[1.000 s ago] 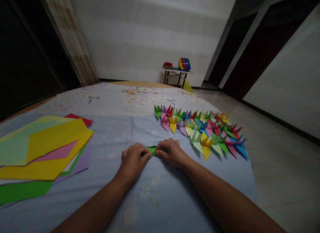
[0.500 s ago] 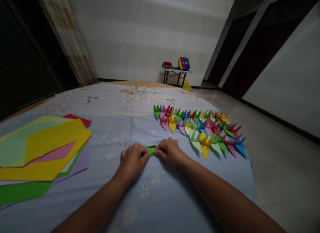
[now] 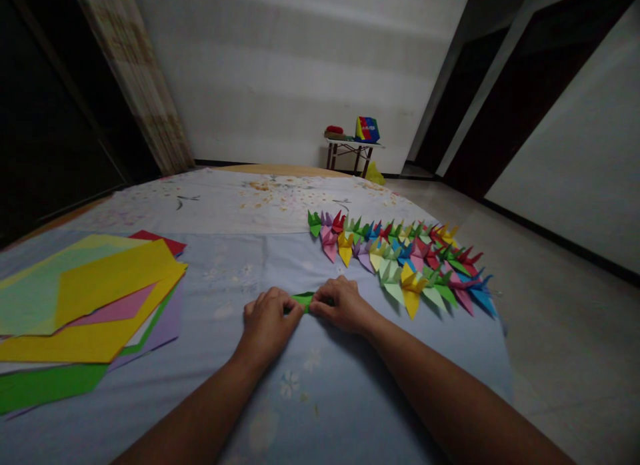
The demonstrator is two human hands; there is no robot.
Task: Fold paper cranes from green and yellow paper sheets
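Note:
A small folded piece of green paper (image 3: 305, 300) lies between my hands, low over the tablecloth. My left hand (image 3: 273, 324) pinches its left end, thumb and fingers pressed together. On the other end, my right hand (image 3: 341, 305) has its fingertips closed on the paper. The fingers hide both ends of it, so only the middle shows. To the right of my right hand stand rows of folded paper cranes (image 3: 413, 285) in many colours, close together.
Loose coloured paper sheets (image 3: 115, 278) lie overlapping at the left. A flowered tablecloth (image 3: 305, 412) covers the round table. Against the far wall, a small side table (image 3: 353, 144) bears a colourful box (image 3: 367, 129) and a red item (image 3: 334, 129). A yellow bag (image 3: 375, 174) sits on the floor.
Both hands keep their hold on the green paper with hardly any movement. The whole view has shifted very slightly.

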